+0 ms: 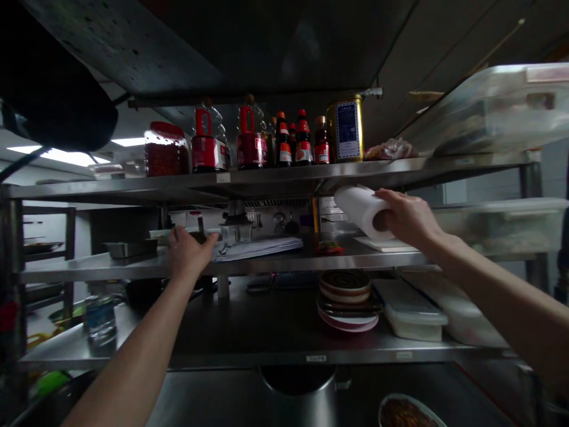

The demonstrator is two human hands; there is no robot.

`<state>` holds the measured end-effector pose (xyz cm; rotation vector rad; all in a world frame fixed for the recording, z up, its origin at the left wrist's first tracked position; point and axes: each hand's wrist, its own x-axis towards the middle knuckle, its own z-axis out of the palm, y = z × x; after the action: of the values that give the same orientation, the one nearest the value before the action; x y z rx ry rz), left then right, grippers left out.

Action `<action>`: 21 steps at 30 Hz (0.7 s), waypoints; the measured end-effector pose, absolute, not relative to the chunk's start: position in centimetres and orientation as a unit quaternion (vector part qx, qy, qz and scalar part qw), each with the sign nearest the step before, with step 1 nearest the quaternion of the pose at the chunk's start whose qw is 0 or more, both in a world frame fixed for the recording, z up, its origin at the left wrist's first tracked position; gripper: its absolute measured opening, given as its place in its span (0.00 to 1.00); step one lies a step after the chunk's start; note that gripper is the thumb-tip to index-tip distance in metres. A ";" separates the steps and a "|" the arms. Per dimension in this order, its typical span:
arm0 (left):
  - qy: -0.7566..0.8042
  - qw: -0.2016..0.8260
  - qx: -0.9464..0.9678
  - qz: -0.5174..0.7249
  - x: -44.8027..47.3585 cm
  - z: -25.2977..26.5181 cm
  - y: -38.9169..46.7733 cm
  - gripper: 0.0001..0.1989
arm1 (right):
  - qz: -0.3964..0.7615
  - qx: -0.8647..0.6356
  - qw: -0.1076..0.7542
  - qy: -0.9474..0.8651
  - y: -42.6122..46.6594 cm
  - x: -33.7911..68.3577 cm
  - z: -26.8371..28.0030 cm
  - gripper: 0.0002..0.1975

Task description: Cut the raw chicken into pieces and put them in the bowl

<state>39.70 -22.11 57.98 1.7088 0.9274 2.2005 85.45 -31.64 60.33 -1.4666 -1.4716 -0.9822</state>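
My right hand (411,216) grips the near end of a white roll (362,207) with a brown core. Whether the roll is plastic film or paper I cannot tell. It is tilted above the right part of the middle shelf, over a flat white board (386,244). My left hand (189,252) reaches to the same shelf's left part, with thumb and fingers apart. It is in front of a pale, low container (160,235), and I cannot tell if it touches it. To its right lies a stack of papers (262,248); to its left, a metal tray (131,248).
Sauce bottles (303,139), a red-lidded jar (166,149) and a gold tin (345,129) line the upper shelf (267,174). Below are stacked plates (347,320) and lidded tubs (411,308). A large metal pot (302,400) and a bowl of brown food (409,414) stand lowest.
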 end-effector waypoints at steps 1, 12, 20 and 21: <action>0.310 0.098 0.563 0.760 41.2 56.9 -23.4 0.39 | -0.421 -0.540 0.410 -0.603 -34.2 85.4 59.2 0.28; 0.256 0.707 0.368 0.547 62.1 30.4 -40.1 0.48 | -0.205 -0.409 0.348 -0.818 -48.5 78.5 27.6 0.36; 0.348 0.796 0.235 0.435 62.8 18.3 -45.5 0.43 | 0.435 -0.580 0.627 -0.284 -51.0 84.6 15.8 0.33; 0.360 0.807 0.193 0.427 62.7 16.7 -45.8 0.41 | 0.441 -0.561 0.659 -0.235 -51.1 85.2 16.0 0.32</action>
<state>62.72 -45.85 16.71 0.4127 0.7705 0.9136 85.18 -51.12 16.05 -1.2707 -0.5330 0.9992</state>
